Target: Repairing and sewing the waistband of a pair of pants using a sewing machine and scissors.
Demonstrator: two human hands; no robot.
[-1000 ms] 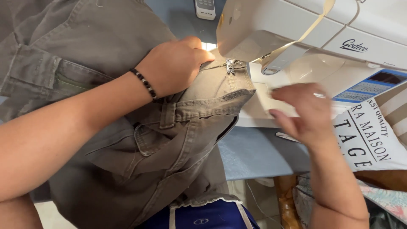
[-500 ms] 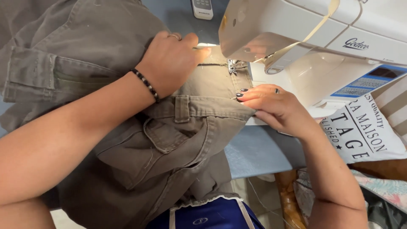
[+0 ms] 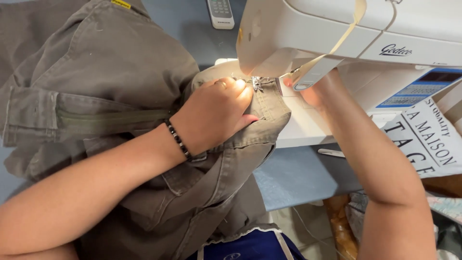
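1. The left hand [image 3: 216, 113] lies palm down on the olive-grey trousers [image 3: 106, 96]. Its fingers are curled and pressing the cloth flat rather than gripping it, fingertips just at the presser foot [image 3: 257, 84] of the white sewing machine [image 3: 356, 43].
2. The trousers spread from the needle area toward 8 o'clock, covering most of the blue table [image 3: 298, 175]. The waistband edge runs from under the foot toward 5 o'clock.
3. The right hand [image 3: 313, 91] reaches in from 4 o'clock and sits behind the machine head, at 3 o'clock from the foot. Its fingers are hidden by the machine arm, so I cannot tell whether they are closed or loose.
4. The cloth under the foot lies at 2 o'clock from the left fingertips, touching them. The left hand is the nearer one.
5. A beaded black bracelet [image 3: 179, 140] circles the left wrist.
6. A grey remote control [image 3: 220, 12] lies at 12 o'clock. A printed white cloth [image 3: 423, 139] lies at 3 o'clock.
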